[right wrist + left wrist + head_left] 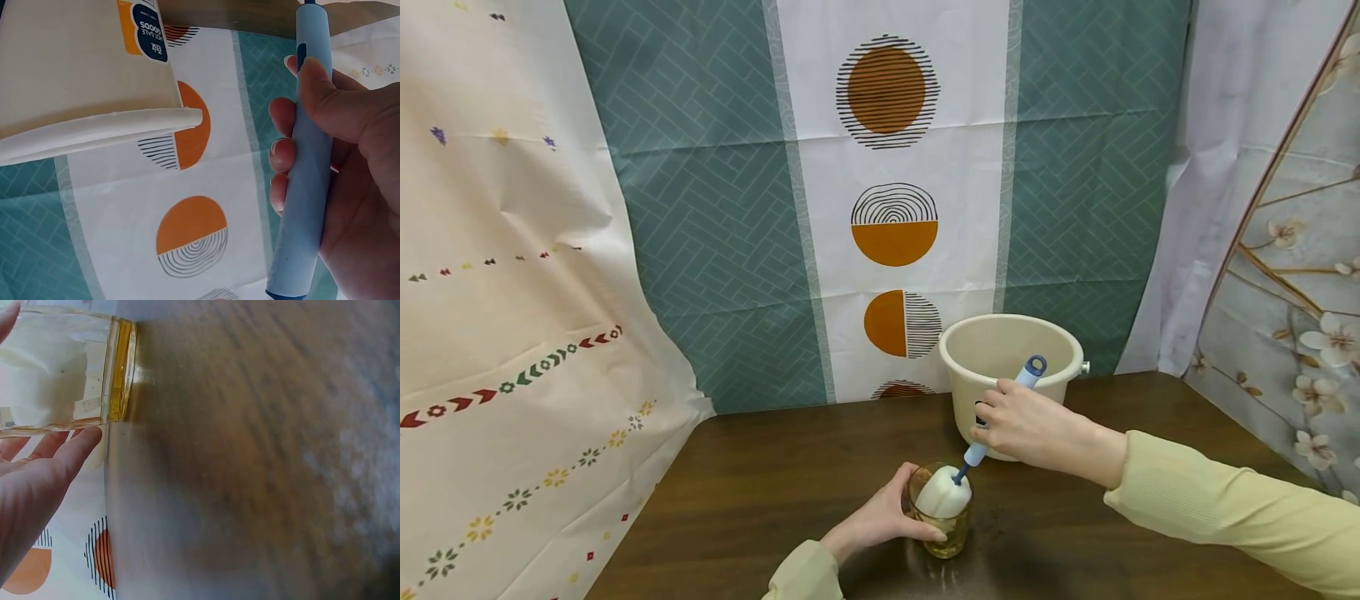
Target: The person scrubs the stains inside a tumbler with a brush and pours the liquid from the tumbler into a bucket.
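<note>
An amber glass [946, 537] stands on the table, with the left hand [886, 510] gripping its side; the left wrist view shows the glass [94, 375] and the left hand [37, 481] against it. Inside the glass is the white sponge head [943, 493] of a brush. The right hand [1026, 423] grips the brush's light blue handle [977, 453], which slants up to the right. In the right wrist view, the fingers and thumb of the right hand [356, 131] are curled round the handle [303, 187].
A cream bucket [962, 392] stands behind the glass, close to the right hand; its rim [100, 128] and a label show in the right wrist view. Patterned cloths [730, 208] hang behind and on both sides of the brown wooden table [760, 467].
</note>
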